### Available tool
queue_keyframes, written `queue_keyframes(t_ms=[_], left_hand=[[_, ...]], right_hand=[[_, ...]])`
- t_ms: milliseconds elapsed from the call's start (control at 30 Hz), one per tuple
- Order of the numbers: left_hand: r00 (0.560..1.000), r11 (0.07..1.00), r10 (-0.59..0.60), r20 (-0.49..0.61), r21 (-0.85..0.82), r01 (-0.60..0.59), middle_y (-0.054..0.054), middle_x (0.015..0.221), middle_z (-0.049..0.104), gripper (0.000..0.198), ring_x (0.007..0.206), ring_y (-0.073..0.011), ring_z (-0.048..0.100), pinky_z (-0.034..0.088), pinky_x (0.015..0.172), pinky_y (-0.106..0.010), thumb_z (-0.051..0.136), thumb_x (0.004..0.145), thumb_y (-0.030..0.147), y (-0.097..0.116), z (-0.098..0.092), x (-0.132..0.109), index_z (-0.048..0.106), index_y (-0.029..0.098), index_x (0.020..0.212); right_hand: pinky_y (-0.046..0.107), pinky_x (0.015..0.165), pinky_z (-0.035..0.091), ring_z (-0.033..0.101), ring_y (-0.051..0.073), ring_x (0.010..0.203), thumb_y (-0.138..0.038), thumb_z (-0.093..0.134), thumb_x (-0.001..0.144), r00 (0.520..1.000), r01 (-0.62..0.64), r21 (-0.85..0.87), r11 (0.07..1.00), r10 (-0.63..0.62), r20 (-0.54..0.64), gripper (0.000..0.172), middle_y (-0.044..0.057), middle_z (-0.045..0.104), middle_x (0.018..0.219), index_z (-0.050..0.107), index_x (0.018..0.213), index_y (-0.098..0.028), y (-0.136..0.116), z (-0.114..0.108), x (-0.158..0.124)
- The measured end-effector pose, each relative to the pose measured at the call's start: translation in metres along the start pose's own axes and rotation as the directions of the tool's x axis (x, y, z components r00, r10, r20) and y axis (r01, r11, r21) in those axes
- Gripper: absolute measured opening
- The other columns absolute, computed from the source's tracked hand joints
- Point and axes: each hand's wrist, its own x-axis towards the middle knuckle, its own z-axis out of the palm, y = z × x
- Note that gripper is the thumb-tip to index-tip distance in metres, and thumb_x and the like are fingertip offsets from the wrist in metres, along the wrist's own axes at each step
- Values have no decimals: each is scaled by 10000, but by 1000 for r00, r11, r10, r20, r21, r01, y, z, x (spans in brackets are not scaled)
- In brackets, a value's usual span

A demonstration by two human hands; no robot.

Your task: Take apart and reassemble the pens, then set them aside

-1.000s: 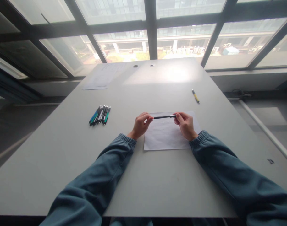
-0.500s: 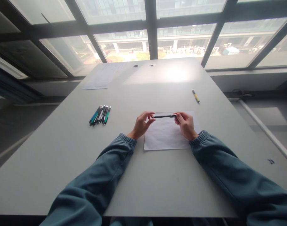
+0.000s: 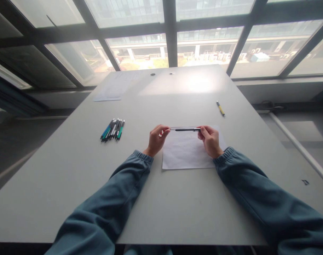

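My right hand (image 3: 209, 139) grips the clip end of a black pen (image 3: 187, 130), which is held level above a white sheet of paper (image 3: 188, 154). Thumb and fingertips of my left hand (image 3: 158, 139) are pinched together just left of the pen's point. Between them and the point runs a thin dark rod (image 3: 172, 129), like a lead or a refill; its far end is hidden in the fingers. The paper lies flat on the table, beneath both hands.
To the left lies a bunch of several pens (image 3: 113, 129) in black, blue, green and grey. A yellow and black pen (image 3: 220, 109) rests at the right. More paper (image 3: 109, 90) is at the table's (image 3: 161, 205) far left, near the windows.
My left hand has shifted slightly left, away from the pen's point, and the thin rod now shows between them. The pen in my right hand has moved slightly right and up.
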Motion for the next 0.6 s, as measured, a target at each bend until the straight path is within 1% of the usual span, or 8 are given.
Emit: queue_keyframes(t_ms=[200,300,367,467,600], left_hand=[[999,998,-43,-22,-36,43,-35,891,723,139,739,-124,650,515,670,-249,655,946,314,0,2,-1,701,191,992],[1000,999,-27,-8,-47,27,-49,944,731,186,769,-128,657,524,686,-259,638,956,298,2,2,-1,705,198,1097],[1000,999,2,14,-41,-1,-55,954,724,208,795,-133,651,524,695,-266,620,967,286,3,1,0,719,212,1134],[998,999,36,48,-38,-34,-55,926,708,180,784,-135,636,523,689,-276,629,962,292,5,0,2,752,216,1071],[999,1000,23,33,-20,-22,-43,852,695,156,731,-133,620,513,664,-282,678,932,335,5,1,3,754,199,933]], right_hand=[[266,520,346,460,112,546,-421,717,866,1000,1,-1,1000,-1,-25,257,-10,546,593,751,869,-166,0,0,0],[264,521,348,463,110,548,-420,714,868,1000,8,-10,1000,-8,-27,257,-10,549,596,749,871,-165,0,0,0],[264,520,349,464,110,546,-425,711,867,1000,11,-23,1000,-12,-28,261,-11,551,595,746,869,-166,0,0,0],[267,520,359,469,114,544,-446,705,864,999,14,-55,998,-16,-37,278,-11,552,596,739,867,-170,-1,1,0],[271,517,374,479,119,549,-479,699,858,999,16,-106,994,-19,-33,310,-6,565,615,734,869,-172,-2,2,-1]])
